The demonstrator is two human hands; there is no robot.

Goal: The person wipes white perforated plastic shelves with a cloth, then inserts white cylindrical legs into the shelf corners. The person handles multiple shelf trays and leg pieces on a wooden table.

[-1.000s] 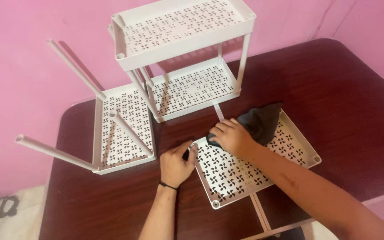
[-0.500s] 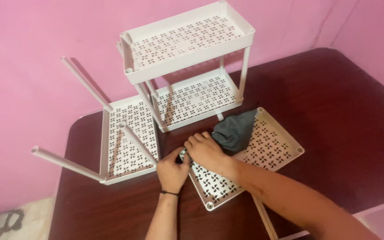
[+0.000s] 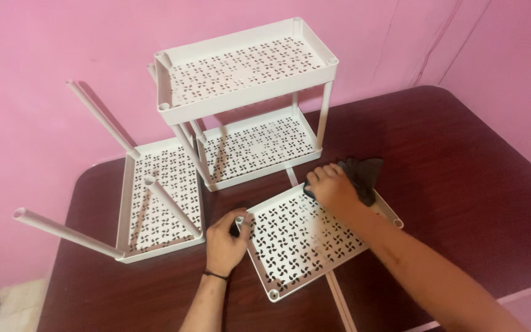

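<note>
Right hand (image 3: 332, 186) on dark cloth (image 3: 364, 175)

Two hands (image 3: 225, 237), four perforated white trays (image 3: 305, 243), one dark cloth (image 3: 362, 175), one table (image 3: 462, 160)

The right hand (image 3: 332, 184) covers part of a dark cloth (image 3: 364, 177), which in turn hides the far corner of the loose white shelf tray (image 3: 305, 240). The left hand (image 3: 225, 237) masks that tray's near-left corner; what its fingers grip there cannot be made out. Both forearms run off the bottom edge. A thin white pole (image 3: 339, 301) under the tray is cut off at the same edge. The dark table (image 3: 462, 154) is cropped at right.
</note>
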